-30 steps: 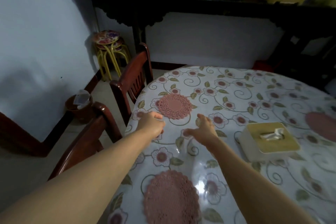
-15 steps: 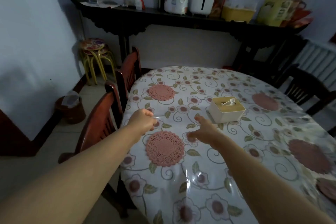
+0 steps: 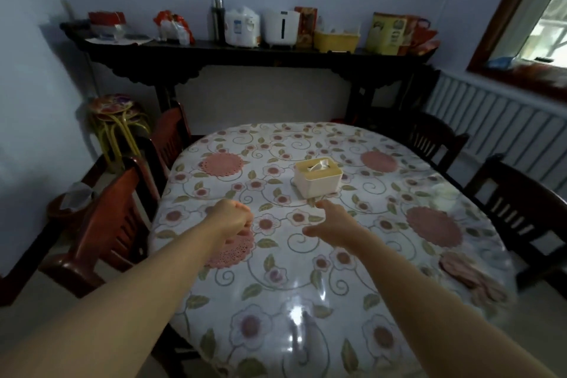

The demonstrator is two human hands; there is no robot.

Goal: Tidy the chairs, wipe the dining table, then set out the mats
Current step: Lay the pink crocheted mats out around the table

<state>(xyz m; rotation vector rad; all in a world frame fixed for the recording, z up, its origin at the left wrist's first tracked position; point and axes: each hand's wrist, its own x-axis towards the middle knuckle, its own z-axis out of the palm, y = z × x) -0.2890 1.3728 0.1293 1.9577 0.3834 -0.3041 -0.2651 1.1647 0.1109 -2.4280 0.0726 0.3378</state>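
The oval dining table (image 3: pixel 291 301) wears a floral cloth under clear plastic. Several round pink lace mats lie on it: one far left (image 3: pixel 221 164), one near left (image 3: pixel 233 250) partly under my left hand, one far right (image 3: pixel 379 161), one right (image 3: pixel 434 225), and a blurred one at the right edge (image 3: pixel 463 270). My left hand (image 3: pixel 231 218) hovers over the near left mat with fingers curled into a fist, nothing visible in it. My right hand (image 3: pixel 333 224) is held above the cloth, fingers apart and empty. Two reddish wooden chairs (image 3: pixel 113 224) stand against the table's left side.
A cream tissue box (image 3: pixel 318 176) sits mid-table. Two dark chairs (image 3: pixel 518 215) stand on the right by a radiator (image 3: pixel 503 129). A dark console shelf (image 3: pixel 245 54) with appliances lines the back wall. Stacked stools (image 3: pixel 118 120) and a bin (image 3: pixel 69 202) are at the left.
The view has pulled back and risen, so more of the table and the right-hand chairs show. Both hands have drawn back from the far left mat toward the near one.
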